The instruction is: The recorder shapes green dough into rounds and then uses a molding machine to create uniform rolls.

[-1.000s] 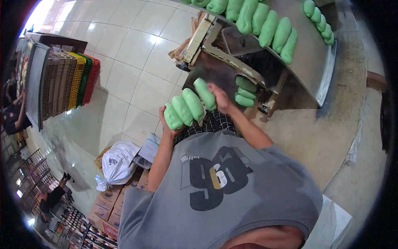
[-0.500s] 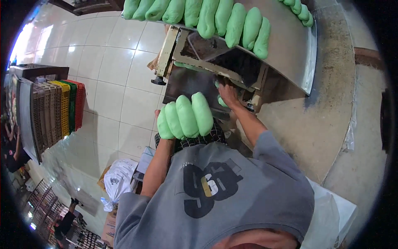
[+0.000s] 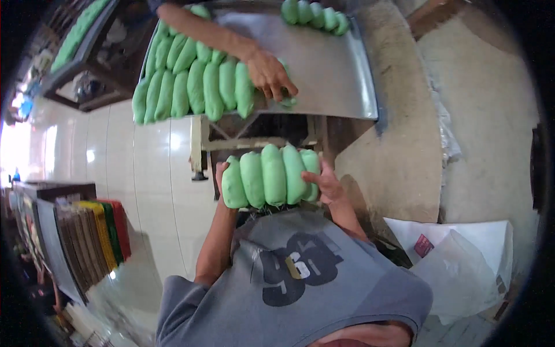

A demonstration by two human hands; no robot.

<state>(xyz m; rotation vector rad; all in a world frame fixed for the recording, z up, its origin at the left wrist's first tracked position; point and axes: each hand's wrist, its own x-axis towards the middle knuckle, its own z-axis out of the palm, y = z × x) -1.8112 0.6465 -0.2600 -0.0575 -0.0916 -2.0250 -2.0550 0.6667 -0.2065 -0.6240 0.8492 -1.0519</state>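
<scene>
A side-by-side row of several smooth green dough rolls (image 3: 274, 175) is held in front of my chest. My left hand (image 3: 221, 175) grips the row's left end, with most of its fingers hidden behind or under the dough. My right hand (image 3: 327, 185) is closed on the right end, its fingertips lying over the last rolls. Beyond them is a metal tray (image 3: 335, 87) with more green dough rolls (image 3: 196, 87) packed in rows on its left part. Another person's hand (image 3: 270, 74) reaches from the upper left onto the tray, over a roll at the end of the front row.
Partly under the tray stands a worn machine frame (image 3: 196, 147) with a dark knob. More rolls (image 3: 315, 16) lie at the tray's far edge. Stacked crates (image 3: 98, 231) stand on the left, and a clear plastic sheet (image 3: 457, 272) lies at the lower right.
My right hand has come up from the machine to the row's right end, and the row has one more roll. Another person's arm has come in over the tray. The view has shifted.
</scene>
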